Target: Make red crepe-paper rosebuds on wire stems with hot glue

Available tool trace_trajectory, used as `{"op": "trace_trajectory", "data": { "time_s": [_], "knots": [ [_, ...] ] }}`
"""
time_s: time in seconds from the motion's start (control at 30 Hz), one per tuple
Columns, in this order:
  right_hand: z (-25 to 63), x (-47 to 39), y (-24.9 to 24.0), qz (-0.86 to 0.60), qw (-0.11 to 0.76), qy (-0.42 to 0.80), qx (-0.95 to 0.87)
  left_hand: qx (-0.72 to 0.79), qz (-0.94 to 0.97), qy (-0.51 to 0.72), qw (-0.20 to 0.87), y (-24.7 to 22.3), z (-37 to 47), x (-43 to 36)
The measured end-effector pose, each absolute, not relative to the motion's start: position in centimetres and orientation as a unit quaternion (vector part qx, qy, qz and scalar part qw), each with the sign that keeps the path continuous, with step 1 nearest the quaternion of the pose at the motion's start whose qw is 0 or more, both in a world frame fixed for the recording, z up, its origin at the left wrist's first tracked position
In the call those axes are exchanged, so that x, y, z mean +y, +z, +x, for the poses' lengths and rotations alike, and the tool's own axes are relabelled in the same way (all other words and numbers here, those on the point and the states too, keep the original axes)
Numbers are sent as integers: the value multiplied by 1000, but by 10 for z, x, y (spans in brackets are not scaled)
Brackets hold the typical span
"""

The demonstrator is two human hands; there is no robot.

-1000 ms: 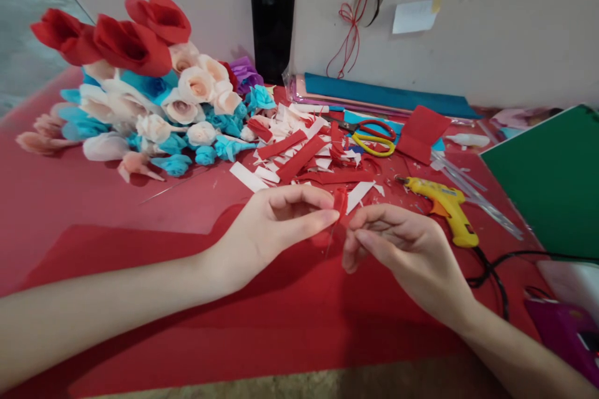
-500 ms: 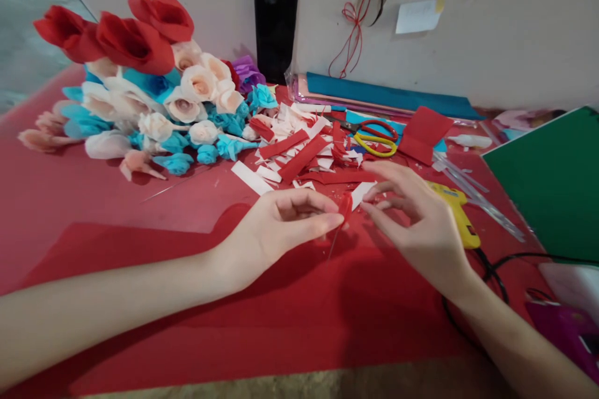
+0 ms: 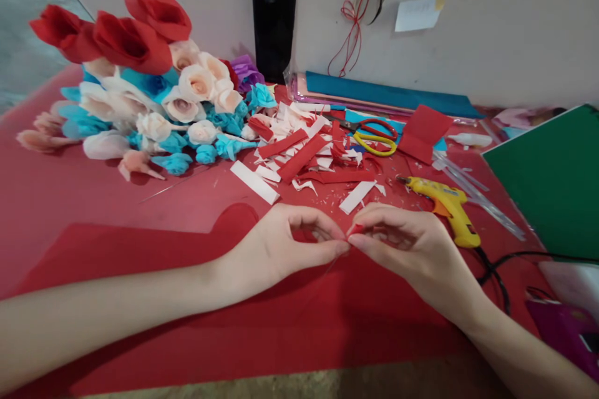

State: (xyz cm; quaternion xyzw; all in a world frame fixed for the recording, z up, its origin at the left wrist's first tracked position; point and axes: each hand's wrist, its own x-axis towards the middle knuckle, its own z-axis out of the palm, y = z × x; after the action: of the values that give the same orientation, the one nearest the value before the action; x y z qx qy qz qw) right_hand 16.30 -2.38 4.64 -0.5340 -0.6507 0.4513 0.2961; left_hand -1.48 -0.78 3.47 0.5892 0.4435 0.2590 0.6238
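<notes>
Left hand [image 3: 281, 246], fingers clamped on a thin straight wire [image 3: 332, 265]; right hand [image 3: 409, 243], fingers clamped on small red folded paper [image 3: 357, 229]; yellow plastic glue gun [image 3: 447, 207] at its two o'clock.

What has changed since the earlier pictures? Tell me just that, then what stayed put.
The right hand has come in to meet the left hand, its fingertips now pinching the small red piece, which showed only at the left fingertips. The left hand has dropped slightly toward the person. The glue gun, scissors and paper flowers stayed put.
</notes>
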Motion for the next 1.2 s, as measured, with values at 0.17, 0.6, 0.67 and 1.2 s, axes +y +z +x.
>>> {"op": "trace_trajectory", "data": {
  "time_s": [0.17, 0.6, 0.67, 1.2],
  "knots": [
    [162, -24, 47, -550, 308, 479, -611, 450, 594, 262, 613, 34, -15, -6],
    [164, -24, 45, -548, 331, 511, -574, 434, 577, 252, 644, 33, -16, -6],
    [164, -23, 45, -544, 327, 516, -575, 430, 568, 257, 653, 32, -16, -6],
    [173, -20, 47, -532, 364, 470, -603, 426, 517, 306, 676, 19, -14, -9]
  ]
}}
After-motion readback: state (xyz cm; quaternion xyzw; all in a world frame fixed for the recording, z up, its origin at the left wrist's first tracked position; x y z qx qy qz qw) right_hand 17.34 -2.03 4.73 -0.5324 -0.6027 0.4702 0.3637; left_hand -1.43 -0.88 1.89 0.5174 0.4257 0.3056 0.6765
